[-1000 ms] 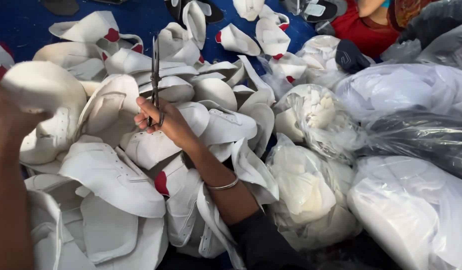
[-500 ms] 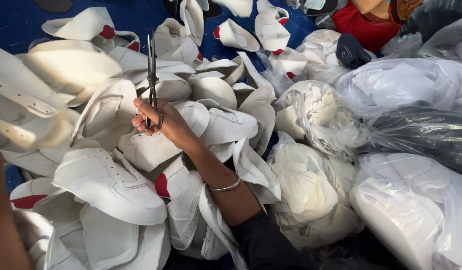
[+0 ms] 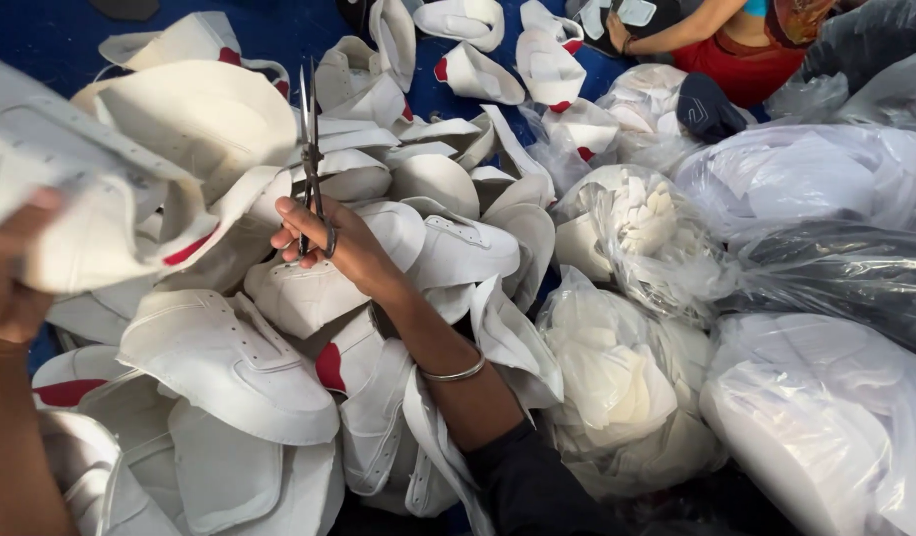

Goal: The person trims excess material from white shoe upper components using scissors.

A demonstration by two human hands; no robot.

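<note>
The left hand has lifted a white shoe upper up and toward the camera over the last second. A second ago it sat low against the heap at the left; half a second ago it was halfway up; now it fills the upper left of the view, blurred by closeness, with the fingers closed around its near edge and a red lining patch showing at its lower side.

The right hand has hardly moved. Its fingers are wrapped through the loops of a pair of scissors, the blades pointing straight up and closed or nearly so; the tips have drifted slightly rightward across the three pictures. A thin metal bangle sits on that forearm.

So the upper is being brought toward the scissors rather than the scissors toward it, and the two are now just beside each other but apart; no cut is under way.

Beneath both hands lies the pile of white uppers with red heel patches, spread over a blue floor. Clear plastic bags stuffed with more white pieces crowd the right side. At the far right corner another person in red sits, one hand near a white piece.
</note>
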